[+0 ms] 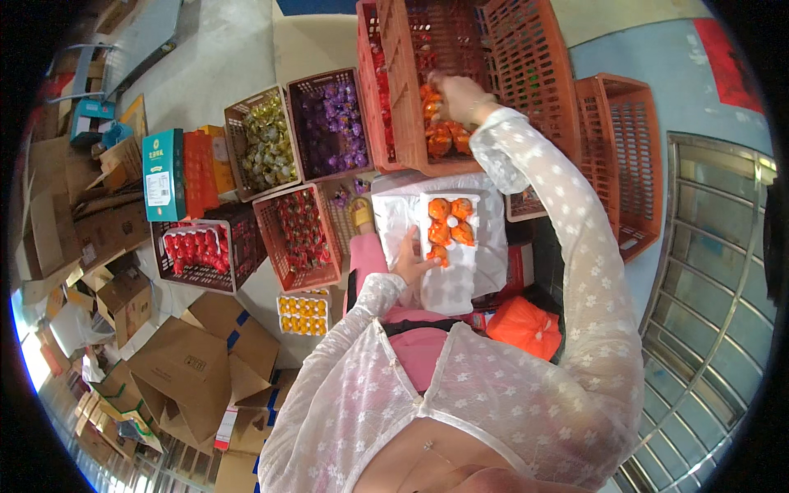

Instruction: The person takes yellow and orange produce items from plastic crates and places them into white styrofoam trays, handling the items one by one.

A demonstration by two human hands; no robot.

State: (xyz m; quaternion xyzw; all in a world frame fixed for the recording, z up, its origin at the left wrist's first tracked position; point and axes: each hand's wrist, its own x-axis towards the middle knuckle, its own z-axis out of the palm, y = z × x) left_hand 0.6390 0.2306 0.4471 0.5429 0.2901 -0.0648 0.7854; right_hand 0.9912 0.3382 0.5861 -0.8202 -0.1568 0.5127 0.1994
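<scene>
A white moulded tray [450, 287] lies before me on a white-wrapped surface [394, 211]. Several orange foil-wrapped balls [452, 212] fill the cups at its far end, while its near cups hold none. My left hand [408, 261] rests at the tray's left edge with its fingers spread, thumb close to the nearest orange ball. Farther off, my right hand [462, 100] reaches into a reddish-brown plastic crate [408, 90], over more orange wrapped balls [440, 140]. The fingers of that hand are partly hidden and blurred, so I cannot see whether they grip a ball.
To the left stand crates of yellow-green [269, 144], purple [333, 123] and red [304, 234] wrapped pieces. A tray of yellow balls [302, 314] sits lower left, near open cardboard boxes [181, 366]. An orange plastic bag [526, 327] lies right of my lap. Stacked crates [620, 164] stand at right.
</scene>
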